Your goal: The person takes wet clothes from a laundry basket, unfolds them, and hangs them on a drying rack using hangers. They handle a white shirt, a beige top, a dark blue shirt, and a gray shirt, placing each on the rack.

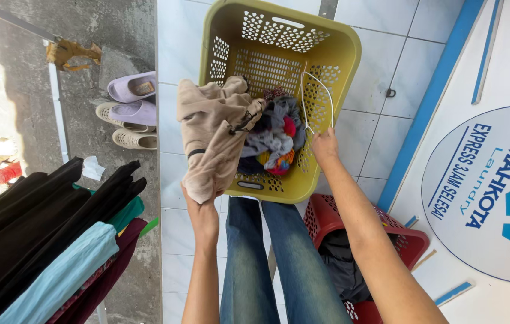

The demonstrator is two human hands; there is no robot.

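Note:
My left hand [202, 211] grips the lower end of a beige garment [213, 129] and holds it up over the left rim of a yellow perforated laundry basket [339, 57]. My right hand [325, 146] holds a white wire hanger [318, 99] above the basket's right side. Inside the basket lies a heap of grey, dark and brightly coloured clothes [276, 141]. My legs in blue jeans [267, 258] show below the basket.
A red basket [408, 240] with dark cloth stands at my right foot. Dark, teal and light blue clothes [57, 240] hang on a rack at the lower left. Pale sandals [132, 111] lie on the concrete beyond the tiled edge. A white and blue sign panel [489, 180] fills the right.

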